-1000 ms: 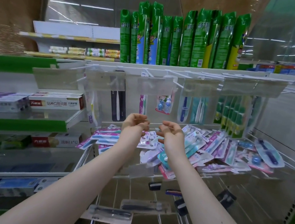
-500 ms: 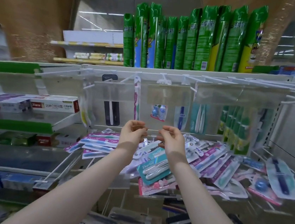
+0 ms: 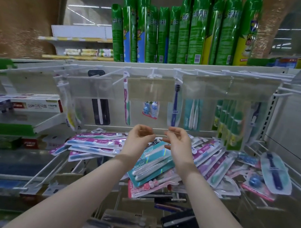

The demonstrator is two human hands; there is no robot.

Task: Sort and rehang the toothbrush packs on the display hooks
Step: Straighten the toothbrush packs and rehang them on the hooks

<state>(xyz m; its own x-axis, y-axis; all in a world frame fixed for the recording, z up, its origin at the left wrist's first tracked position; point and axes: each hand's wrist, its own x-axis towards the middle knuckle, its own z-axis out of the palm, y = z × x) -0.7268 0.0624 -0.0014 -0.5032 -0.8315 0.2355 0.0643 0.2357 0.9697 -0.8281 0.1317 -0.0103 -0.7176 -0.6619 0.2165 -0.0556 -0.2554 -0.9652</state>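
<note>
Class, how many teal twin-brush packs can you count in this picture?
2. One teal pack hangs right of the navy brush pack; the other is tilted over the pile, just below the right hand. More may be buried.

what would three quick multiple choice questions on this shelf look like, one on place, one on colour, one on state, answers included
1. Where do the tall green packs stand?
A. in a basket on the floor
B. on the top shelf above the hooks
C. inside a closed cabinet

2. What colour is the Doctor pack lying topmost in the middle of the heap?
A. teal
B. orange
C. black

3. How are the purple toothbrush packs placed?
A. stood upright in a cup
B. boxed in a carton
C. lying loose in the heap

Answers:
1 B, they stand in a row on the shelf over the hook rail.
2 A, its card is teal with white lettering.
3 C, they lie flat and overlapping, off the hooks.
</note>
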